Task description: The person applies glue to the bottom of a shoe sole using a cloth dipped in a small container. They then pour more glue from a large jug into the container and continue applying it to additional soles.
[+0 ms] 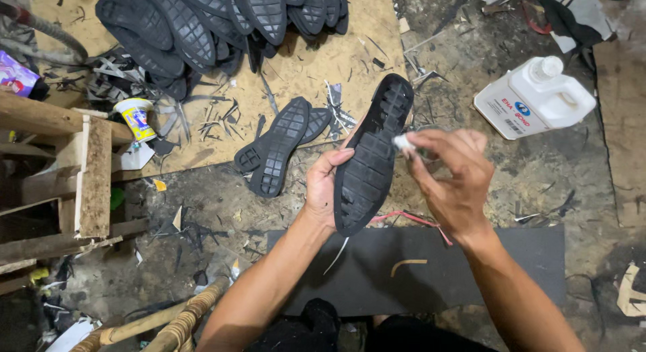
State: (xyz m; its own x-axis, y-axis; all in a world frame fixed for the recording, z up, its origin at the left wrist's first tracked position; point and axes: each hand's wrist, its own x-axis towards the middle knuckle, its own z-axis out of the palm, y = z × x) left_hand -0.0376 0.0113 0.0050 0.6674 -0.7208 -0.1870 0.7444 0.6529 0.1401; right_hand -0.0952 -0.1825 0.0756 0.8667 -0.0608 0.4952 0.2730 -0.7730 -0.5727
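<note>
My left hand [321,187] grips a black rubber shoe sole [371,157] by its left edge and holds it tread side up above the floor. My right hand [452,174] pinches a small white wad [404,143] against the sole's right edge, near the middle. Two more black soles [277,147] lie overlapped on the brown board [316,63] just left of the held one. Beneath my hands lies a dark grey rubber sheet [471,268].
A pile of black soles [215,19] fills the top of the board. A white plastic jug [535,96] lies at the right. A small yellow-labelled tub [136,116] stands by a wooden frame [91,177] on the left. Offcuts litter the floor.
</note>
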